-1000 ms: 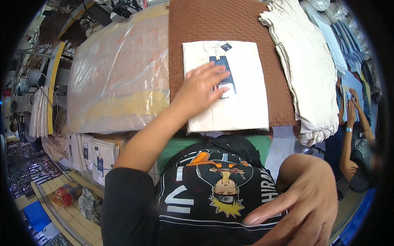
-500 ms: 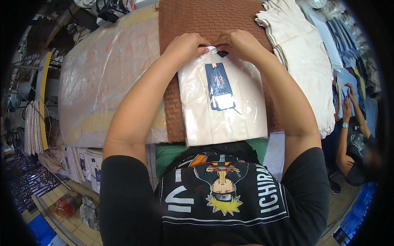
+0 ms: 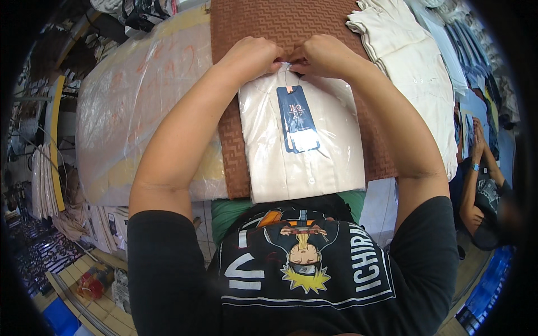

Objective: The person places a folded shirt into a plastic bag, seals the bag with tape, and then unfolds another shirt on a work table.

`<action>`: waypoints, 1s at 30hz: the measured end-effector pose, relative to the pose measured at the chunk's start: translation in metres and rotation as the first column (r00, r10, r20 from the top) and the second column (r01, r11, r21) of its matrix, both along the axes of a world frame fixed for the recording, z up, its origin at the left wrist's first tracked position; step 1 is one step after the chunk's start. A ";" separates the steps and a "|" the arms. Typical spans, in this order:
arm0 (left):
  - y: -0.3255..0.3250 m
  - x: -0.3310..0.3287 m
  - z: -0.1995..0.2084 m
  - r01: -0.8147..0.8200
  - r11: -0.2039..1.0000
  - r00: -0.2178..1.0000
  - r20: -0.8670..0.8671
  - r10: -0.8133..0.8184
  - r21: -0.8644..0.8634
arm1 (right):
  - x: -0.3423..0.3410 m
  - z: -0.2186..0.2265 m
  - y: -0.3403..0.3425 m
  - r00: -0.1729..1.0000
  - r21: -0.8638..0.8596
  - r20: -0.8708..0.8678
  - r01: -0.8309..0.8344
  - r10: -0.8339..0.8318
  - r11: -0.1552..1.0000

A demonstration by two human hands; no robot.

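Note:
A folded cream shirt (image 3: 263,151) lies in a transparent plastic bag (image 3: 350,162), its near edge at the table's front edge by my body. A dark blue hang tag (image 3: 296,120) with a white label lies over the shirt's front, and a thin string runs up from it. At the far end, by the collar, my left hand (image 3: 259,57) pinches the bag's edge with bent fingers. Close beside it my right hand (image 3: 318,55) is closed on the same end of the bag. The fingertips of both hands are partly hidden.
A brown patterned cloth (image 3: 269,22) lies under the bag. To the left is a wide plastic-covered stack (image 3: 140,112); to the right lie cream garments (image 3: 420,95). Another person (image 3: 485,196) works at the far right. Bagged garments (image 3: 42,179) hang at the left.
Both hands have shifted slightly away from me and drawn a little closer together at the bag's far end. My elbows have spread outward. The hang tag lies a little straighter.

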State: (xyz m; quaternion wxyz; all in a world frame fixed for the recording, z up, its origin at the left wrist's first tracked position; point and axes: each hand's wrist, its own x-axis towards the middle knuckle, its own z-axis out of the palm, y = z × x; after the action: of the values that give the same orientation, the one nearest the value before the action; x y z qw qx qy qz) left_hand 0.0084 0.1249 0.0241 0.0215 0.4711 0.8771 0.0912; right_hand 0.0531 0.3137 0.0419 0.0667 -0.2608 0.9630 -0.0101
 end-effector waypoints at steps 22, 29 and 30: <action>0.007 0.000 0.010 -0.156 0.985 0.961 0.221 0.167 -0.068 | -0.003 -0.013 0.014 0.991 -0.277 0.015 0.132 -0.132 0.952; 0.009 0.000 0.006 -0.108 0.994 0.970 0.219 0.106 0.001 | 0.001 -0.008 0.016 0.996 -0.281 0.051 0.083 -0.071 0.956; 0.008 -0.002 0.003 -0.087 0.996 0.979 0.185 0.082 0.016 | 0.002 -0.007 0.015 0.997 -0.263 0.047 0.071 -0.061 0.962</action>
State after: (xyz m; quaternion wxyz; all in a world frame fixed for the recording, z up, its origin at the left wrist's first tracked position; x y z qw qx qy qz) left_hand 0.0066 0.1334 0.0268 0.0930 0.4232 0.8894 0.1456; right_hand 0.0549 0.3284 0.0346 0.0496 -0.2350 0.9597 -0.1456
